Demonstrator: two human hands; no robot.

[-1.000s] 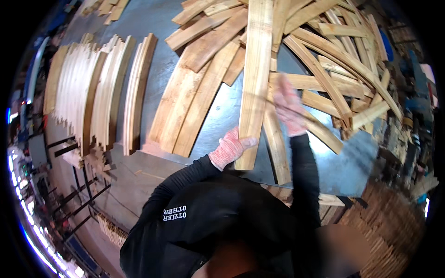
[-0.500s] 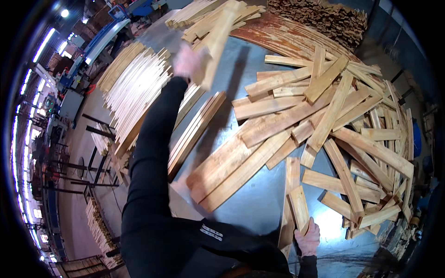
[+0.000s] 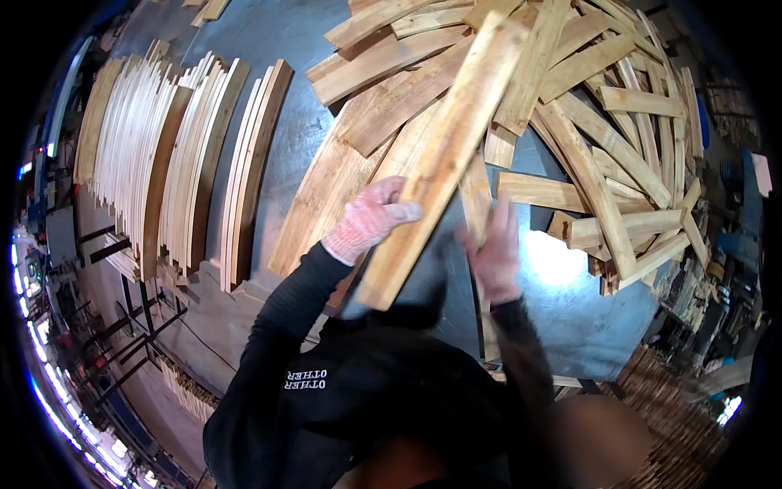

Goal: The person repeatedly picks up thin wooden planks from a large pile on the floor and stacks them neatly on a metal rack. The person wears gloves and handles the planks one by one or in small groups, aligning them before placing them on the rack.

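grey metal table (image 3: 599,322) lies across mid-frame; at centre, the left hand (image 3: 368,218) clasps a plank (image 3: 444,175) near its lower end, probably for leverage; the right hand (image 3: 494,259) is blurred, its grip impossible to tell.

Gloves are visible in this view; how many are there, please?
2: one on the left hand gripping a wooden plank, one on the blurred right hand right of the plank.

Woodworking shop, by the look of heaped boards (image 3: 586,187) and ranked slats (image 3: 134,147) on a broad metal-topped table (image 3: 297,126), bundled strips (image 3: 186,391) lower down.
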